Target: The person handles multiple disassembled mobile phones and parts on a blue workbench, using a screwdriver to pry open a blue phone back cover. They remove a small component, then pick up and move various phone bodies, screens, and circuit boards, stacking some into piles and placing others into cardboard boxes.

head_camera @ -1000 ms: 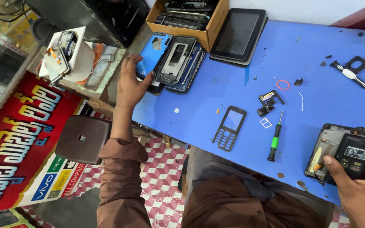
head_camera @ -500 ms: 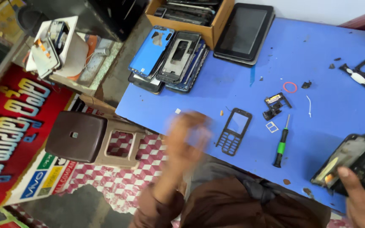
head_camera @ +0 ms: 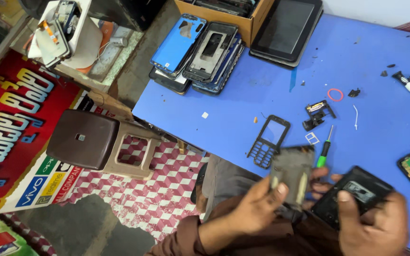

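Over the near edge of the blue counter (head_camera: pixel 243 118), the left hand (head_camera: pixel 255 208) has its fingers closed on a grey phone panel (head_camera: pixel 291 173), held upright; just to its right, the right hand (head_camera: pixel 373 227) grips a black phone body (head_camera: pixel 352 196), below the green screwdriver (head_camera: pixel 323 149)

Two bare hands show at the bottom edge of the view, the left hand (head_camera: pixel 257 208) at about six o'clock and the right hand (head_camera: pixel 378 225) toward five o'clock. Neither carries a glove, ring or watch that can be made out. The left forearm is bare up to a brown sleeve (head_camera: pixel 176 242), pushed back and bunched in soft folds. Dark brown cloth covers the lap between the wrists.
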